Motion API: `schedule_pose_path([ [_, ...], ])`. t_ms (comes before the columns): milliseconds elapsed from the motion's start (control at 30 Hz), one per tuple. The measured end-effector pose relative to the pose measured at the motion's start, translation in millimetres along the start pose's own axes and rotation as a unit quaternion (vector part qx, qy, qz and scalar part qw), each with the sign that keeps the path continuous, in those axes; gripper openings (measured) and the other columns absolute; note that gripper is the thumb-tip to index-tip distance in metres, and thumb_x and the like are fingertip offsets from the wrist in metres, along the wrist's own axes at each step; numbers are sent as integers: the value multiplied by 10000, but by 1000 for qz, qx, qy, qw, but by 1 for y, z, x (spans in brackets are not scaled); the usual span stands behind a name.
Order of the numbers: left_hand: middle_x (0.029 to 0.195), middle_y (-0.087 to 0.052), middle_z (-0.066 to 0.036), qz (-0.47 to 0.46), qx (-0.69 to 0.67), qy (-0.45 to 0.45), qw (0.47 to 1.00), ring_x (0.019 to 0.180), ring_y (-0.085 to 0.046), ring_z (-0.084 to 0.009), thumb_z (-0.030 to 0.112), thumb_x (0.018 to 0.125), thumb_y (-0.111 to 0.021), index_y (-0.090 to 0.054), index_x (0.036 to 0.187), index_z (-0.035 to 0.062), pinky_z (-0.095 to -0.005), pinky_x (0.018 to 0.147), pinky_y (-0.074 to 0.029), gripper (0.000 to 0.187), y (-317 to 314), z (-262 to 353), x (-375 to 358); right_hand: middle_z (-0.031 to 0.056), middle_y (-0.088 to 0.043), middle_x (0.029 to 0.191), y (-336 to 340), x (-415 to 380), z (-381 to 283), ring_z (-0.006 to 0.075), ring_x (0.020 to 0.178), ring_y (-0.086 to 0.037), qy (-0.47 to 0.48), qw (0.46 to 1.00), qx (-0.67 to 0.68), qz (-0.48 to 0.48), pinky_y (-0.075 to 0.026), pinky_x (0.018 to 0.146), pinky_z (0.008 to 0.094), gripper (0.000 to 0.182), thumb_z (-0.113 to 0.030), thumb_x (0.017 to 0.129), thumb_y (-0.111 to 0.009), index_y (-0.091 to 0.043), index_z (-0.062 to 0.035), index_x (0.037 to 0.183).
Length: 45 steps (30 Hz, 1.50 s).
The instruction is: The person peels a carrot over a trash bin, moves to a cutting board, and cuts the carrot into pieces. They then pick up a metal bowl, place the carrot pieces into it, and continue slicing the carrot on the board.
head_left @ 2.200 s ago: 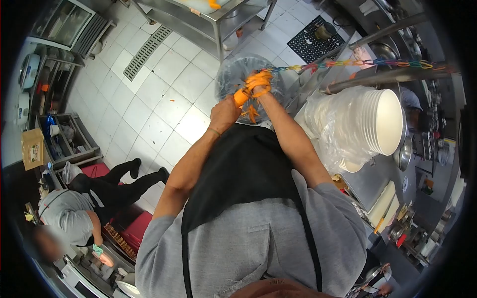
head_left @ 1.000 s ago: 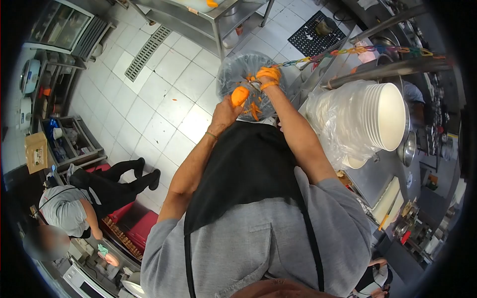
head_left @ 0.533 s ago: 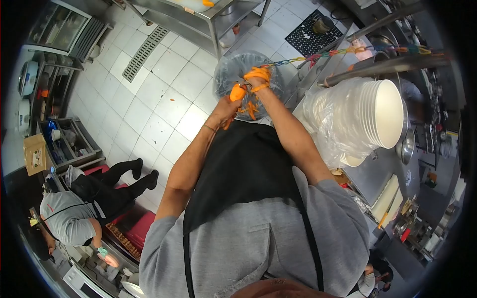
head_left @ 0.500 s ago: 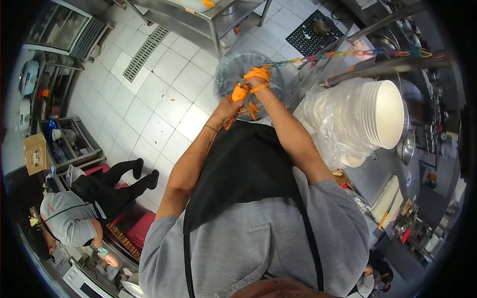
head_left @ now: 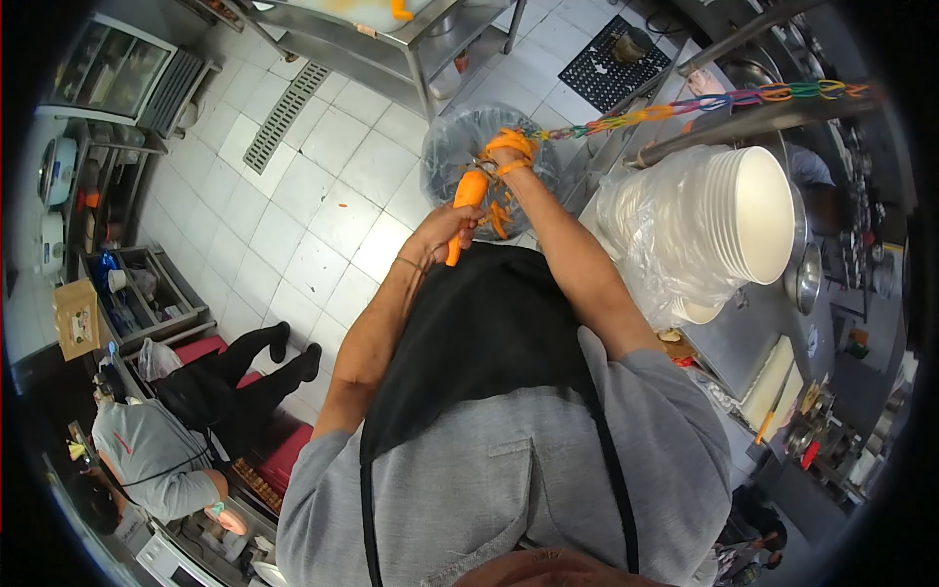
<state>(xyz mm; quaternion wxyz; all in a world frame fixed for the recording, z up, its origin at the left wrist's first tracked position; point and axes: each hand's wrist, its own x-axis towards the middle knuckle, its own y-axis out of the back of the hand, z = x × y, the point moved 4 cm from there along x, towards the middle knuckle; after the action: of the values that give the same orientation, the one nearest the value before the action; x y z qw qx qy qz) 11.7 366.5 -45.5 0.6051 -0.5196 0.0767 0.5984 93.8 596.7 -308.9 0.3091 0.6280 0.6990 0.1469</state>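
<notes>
My left hand [head_left: 450,229] is closed around an orange carrot [head_left: 471,190], whose thick end points up and whose tip shows below my fingers. Just above it, my right hand [head_left: 511,157] grips a small peeler [head_left: 483,164], its metal head close to the carrot's top. Orange peel strips [head_left: 513,143] drape over the fingers and wrist of my right hand. Both hands are over a bin lined with a clear bag [head_left: 442,137]. More peelings [head_left: 498,217] lie inside the bin.
A steel table [head_left: 416,39] is beyond the bin. On the right, bagged white tubs [head_left: 763,220] rest on a counter [head_left: 724,342], and a coloured chain [head_left: 675,110] hangs near a rail. A co-worker [head_left: 161,455] is at lower left. A drain [head_left: 286,117] crosses the tiled floor.
More of the carrot shows above my left hand, and it has tilted more upright. My right hand has barely moved. The co-worker appears slightly lower and further right.
</notes>
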Motion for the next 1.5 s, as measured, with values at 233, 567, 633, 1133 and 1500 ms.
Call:
schedule_pose_path([
  [233, 839, -513, -28, -81, -141, 49, 985, 523, -439, -60, 197, 987, -644, -536, 1160, 24, -206, 431, -401, 268, 3, -8, 1, 108, -632, 1076, 46, -14, -15, 222, 959, -622, 76, 990, 51, -103, -535, 794, 403, 233, -243, 1018, -511, -624, -64, 1114],
  [567, 861, -519, -50, 14, -83, -24, 996, 581, -506, -94, 305, 1019, -637, -495, 1177, 47, -233, 437, -453, 334, -10, -5, -6, 164, -665, 1178, 119, -73, -91, 296, 1103, -626, -135, 964, 204, -102, -492, 987, 416, 326, -307, 1003, -510, -662, -65, 1161],
  [633, 861, -535, -48, 44, -34, -34, 998, 594, -518, -98, 321, 1023, -628, -498, 1189, 46, -243, 443, -464, 346, -12, -2, -9, 162, -668, 1188, 95, -49, -64, 298, 1111, -628, -80, 983, 123, -113, -493, 989, 423, 333, -312, 1001, -519, -665, -63, 1168],
  [1133, 810, -500, -29, -65, -149, -3, 987, 512, -417, -64, 474, 1061, -514, -505, 1215, 27, -196, 394, -371, 472, 6, -15, 0, 159, -683, 1201, 80, -42, -62, 313, 1148, -631, -5, 996, -44, -78, -494, 1003, 444, 354, -319, 993, -573, -661, -61, 1219],
  [1500, 769, -483, -42, -243, -410, 61, 877, 487, -417, -65, 524, 1057, -504, -520, 1225, -34, -194, 345, -346, 583, 2, -14, -6, 166, -667, 1208, 106, -71, -92, 285, 1122, -632, 46, 995, -39, -76, -500, 992, 407, 352, -308, 999, -585, -625, -52, 1236],
])
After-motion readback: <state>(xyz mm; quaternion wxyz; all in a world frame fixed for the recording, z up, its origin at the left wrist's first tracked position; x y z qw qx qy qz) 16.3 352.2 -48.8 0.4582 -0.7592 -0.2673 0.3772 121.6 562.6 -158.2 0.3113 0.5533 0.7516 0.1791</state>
